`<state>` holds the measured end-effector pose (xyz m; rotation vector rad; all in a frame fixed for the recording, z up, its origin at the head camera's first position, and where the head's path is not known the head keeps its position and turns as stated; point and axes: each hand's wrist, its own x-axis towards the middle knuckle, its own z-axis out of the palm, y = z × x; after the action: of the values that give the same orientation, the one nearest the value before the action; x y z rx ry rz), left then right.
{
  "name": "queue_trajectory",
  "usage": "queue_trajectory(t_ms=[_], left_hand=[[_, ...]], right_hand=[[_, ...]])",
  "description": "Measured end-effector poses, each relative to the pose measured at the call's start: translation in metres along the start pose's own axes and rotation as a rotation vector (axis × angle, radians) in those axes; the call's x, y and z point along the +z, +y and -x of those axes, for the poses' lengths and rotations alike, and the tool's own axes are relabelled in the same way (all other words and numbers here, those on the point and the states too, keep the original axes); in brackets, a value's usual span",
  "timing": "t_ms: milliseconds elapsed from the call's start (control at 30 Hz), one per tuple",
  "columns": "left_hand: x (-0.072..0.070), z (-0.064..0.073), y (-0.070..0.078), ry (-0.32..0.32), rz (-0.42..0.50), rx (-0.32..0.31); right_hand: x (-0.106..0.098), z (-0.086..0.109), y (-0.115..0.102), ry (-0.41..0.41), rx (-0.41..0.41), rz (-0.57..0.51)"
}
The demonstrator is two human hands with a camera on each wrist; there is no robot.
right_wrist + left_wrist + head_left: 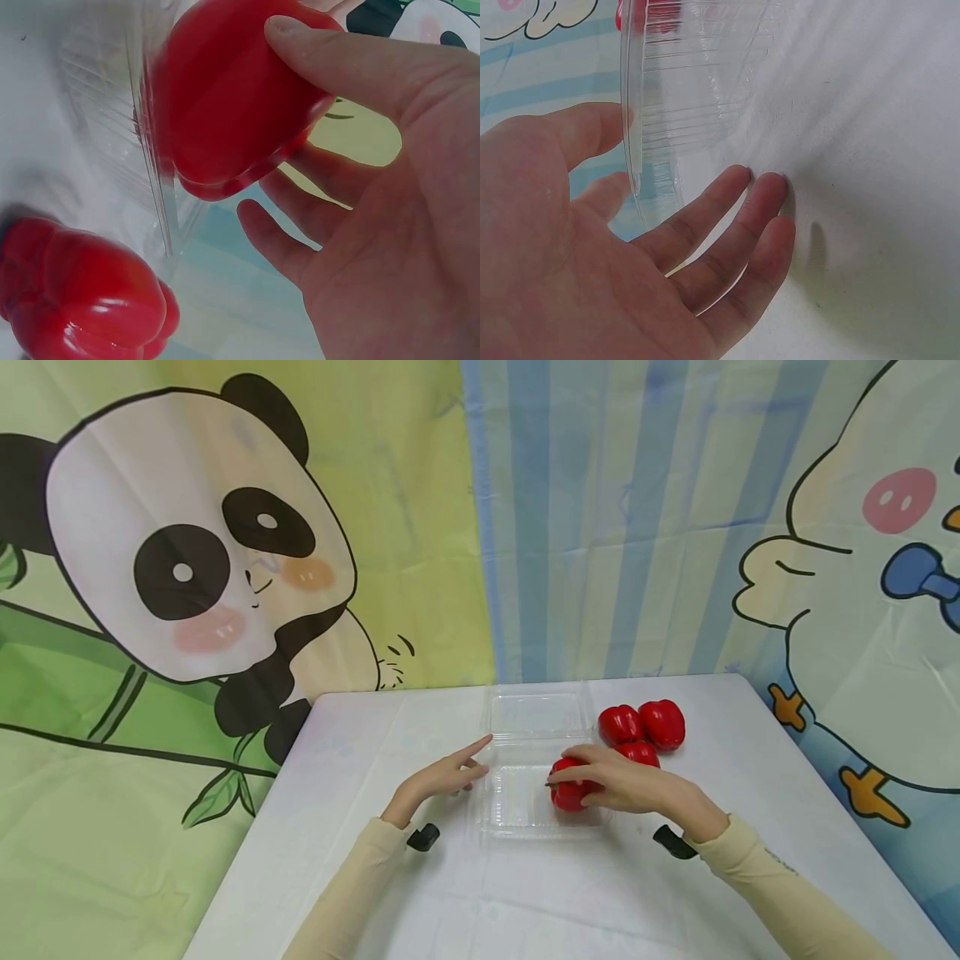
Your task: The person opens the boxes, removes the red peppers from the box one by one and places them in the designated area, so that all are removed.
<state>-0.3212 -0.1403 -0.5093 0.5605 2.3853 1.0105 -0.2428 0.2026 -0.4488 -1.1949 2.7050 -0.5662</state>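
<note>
My right hand (pixel 618 778) grips a red bell pepper (pixel 567 785) over the right part of an open clear plastic container (pixel 517 802). In the right wrist view the thumb lies on the side of the pepper (pixel 232 97), which overlaps the container's rim (pixel 154 172). My left hand (pixel 442 779) is at the container's left side, fingers loosely extended. In the left wrist view, the left fingertips (pixel 615 131) are right at the container's rim (pixel 632 90); the other fingers spread below it, close over the table.
Three more red bell peppers (pixel 663 725) sit together behind the right hand, right of the container's raised lid (pixel 538 714). A white cloth covers the table (pixel 480 910). Behind its back edge hangs a printed curtain (pixel 420 527) with a panda.
</note>
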Motion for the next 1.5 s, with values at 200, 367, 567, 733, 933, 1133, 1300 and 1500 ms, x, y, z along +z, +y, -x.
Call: queue_trajectory(t_ms=[200, 367, 567, 733, 933, 1133, 1300, 1500], left_hand=[[-0.001, 0.0, 0.0, -0.002, 0.001, 0.002], [-0.001, 0.0, -0.001, -0.005, -0.006, -0.005], [-0.001, 0.0, -0.001, -0.009, -0.008, -0.006], [0.0, 0.0, -0.001, -0.01, -0.012, 0.003], [-0.001, 0.0, -0.001, -0.011, -0.004, -0.001], [0.0, 0.001, 0.0, -0.009, -0.013, -0.01], [0.0, 0.0, -0.001, -0.012, -0.011, 0.0], [0.0, 0.0, -0.001, -0.012, -0.009, 0.0]], right_hand=[[-0.002, 0.001, -0.001, 0.017, 0.008, 0.007], [-0.006, 0.002, -0.003, 0.04, -0.013, 0.034], [-0.013, 0.004, -0.004, 0.074, -0.031, 0.083], [-0.016, 0.006, -0.005, 0.094, -0.061, 0.094], [-0.019, 0.009, -0.003, 0.114, -0.043, 0.085], [-0.022, 0.012, 0.0, 0.136, -0.044, 0.084], [-0.023, 0.017, 0.002, 0.152, -0.029, 0.078], [-0.025, 0.024, 0.003, 0.164, 0.009, 0.081]])
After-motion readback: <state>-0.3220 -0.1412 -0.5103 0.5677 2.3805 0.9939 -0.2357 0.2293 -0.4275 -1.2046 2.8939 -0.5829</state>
